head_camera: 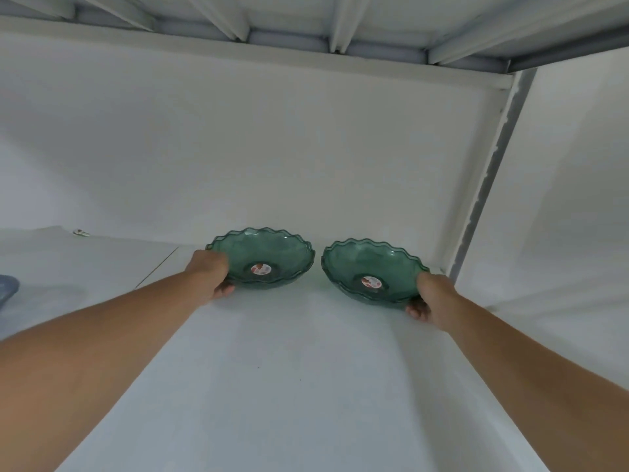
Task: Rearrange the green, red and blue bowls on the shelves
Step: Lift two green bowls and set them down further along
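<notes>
Two clear green bowls with wavy rims sit side by side on the white shelf (pixel 272 352), far back near the wall. My left hand (pixel 212 272) grips the near-left rim of the left green bowl (pixel 272 250), thumb inside and fingers under. The right green bowl (pixel 367 264) is gripped the same way at its near-right rim by my right hand (pixel 430 296). Each bowl has a round red and white sticker in its middle. A small gap separates the two bowls. No red bowl shows in this view.
The underside of the shelf above (pixel 306 35) hangs over the space. A white upright post (pixel 486 172) stands just right of the right bowl. At the far left edge lies part of a blue object (pixel 7 289), and a small item (pixel 81 232) rests by the wall.
</notes>
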